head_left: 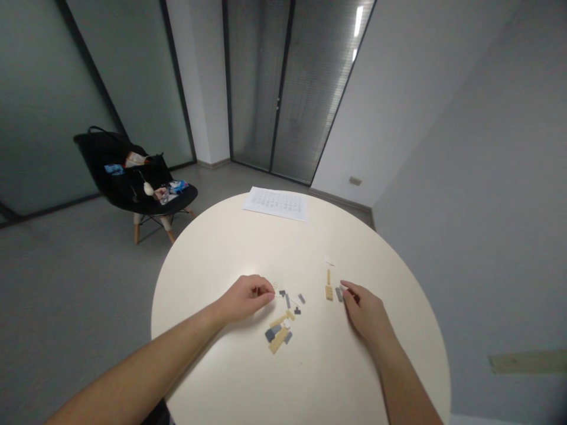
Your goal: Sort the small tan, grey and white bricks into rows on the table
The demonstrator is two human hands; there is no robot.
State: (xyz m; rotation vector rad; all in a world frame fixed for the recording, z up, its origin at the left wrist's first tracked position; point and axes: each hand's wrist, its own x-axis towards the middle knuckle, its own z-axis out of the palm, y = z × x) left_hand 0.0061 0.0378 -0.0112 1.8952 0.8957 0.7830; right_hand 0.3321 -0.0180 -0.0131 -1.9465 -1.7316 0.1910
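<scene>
Above the left edge of a loose pile of toy building bricks, my left hand [250, 298] has thumb and fingertips pinched together. Whatever they hold is too small to make out. The pile has tan bricks [278, 340], a dark grey brick [270, 335] and small grey and white pieces. Right of the pile, my right hand [365, 307] rests on the table, thumb and forefinger drawn close together beside a grey brick [339, 294]; anything between them is unclear. Just left of that lie a tan plate [328, 293] and a thin tan strip [328, 277].
Bricks and hands are on a round white table [199, 248]. A printed paper sheet [276, 203] lies at its far edge, and small white pieces [329, 260] sit beyond the tan strip. At left stands a black chair [106, 183] with bags and items on it.
</scene>
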